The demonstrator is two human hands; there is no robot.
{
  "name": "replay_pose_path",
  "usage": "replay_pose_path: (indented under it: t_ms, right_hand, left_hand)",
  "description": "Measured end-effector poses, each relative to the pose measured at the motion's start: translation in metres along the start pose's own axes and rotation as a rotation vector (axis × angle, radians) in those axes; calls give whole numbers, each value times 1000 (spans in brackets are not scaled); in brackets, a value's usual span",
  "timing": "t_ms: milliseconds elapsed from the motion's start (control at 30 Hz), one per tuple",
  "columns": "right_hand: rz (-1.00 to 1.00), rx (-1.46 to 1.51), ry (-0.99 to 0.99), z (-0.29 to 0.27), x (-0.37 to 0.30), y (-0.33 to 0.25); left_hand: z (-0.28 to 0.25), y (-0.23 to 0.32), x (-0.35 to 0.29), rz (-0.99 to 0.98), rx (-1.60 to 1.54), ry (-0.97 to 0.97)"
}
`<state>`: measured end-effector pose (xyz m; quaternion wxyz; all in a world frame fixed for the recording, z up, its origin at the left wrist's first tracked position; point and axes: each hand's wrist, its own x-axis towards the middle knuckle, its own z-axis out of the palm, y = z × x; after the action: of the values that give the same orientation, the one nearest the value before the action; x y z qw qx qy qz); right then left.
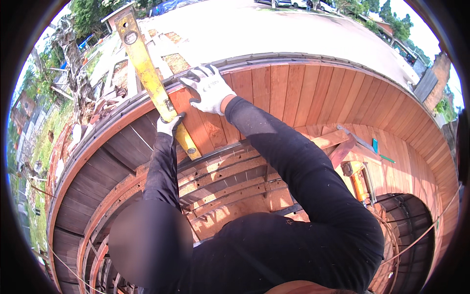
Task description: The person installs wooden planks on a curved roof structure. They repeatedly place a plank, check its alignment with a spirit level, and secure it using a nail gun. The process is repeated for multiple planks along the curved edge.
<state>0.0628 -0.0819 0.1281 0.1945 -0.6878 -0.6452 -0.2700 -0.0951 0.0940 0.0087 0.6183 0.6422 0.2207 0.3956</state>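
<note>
A long yellow spirit level (147, 71) lies slanted across the curved wooden rim, its far end sticking out past the outer edge. My left hand (169, 125), in a white and grey glove, is closed round the level's near half. To the right of the level, my right hand (209, 89) is open in a similar glove, fingers spread, at the reddish-brown boards (279, 90) by the outer edge. Whether its fingertips touch the wood I cannot tell. Below the level's near end, the curved framing (225, 169) lies bare, with sunlight falling through it.
A yellow power tool (360, 183), apparently a nailer, rests on the boards at right. Near it are a wood offcut (329, 139), a teal piece (375, 145) and a thin green stick (387, 159). A cord (422, 237) runs across the lower right. Dark boards (115, 157) line the left side.
</note>
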Motion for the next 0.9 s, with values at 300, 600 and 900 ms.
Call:
replay_pose_path:
  t_ms: [300,600,900]
  right_hand:
    - [-15,6,-55,25,1,4]
    - [-20,6,-40,22,1,4]
    - [-11,-10,-110,16,2,1]
  left_hand:
    - [8,3,-13,-1,-51,35]
    - [-9,-71,-40,-254,38,-62]
    - [-6,-103,-54,-387,232,-4]
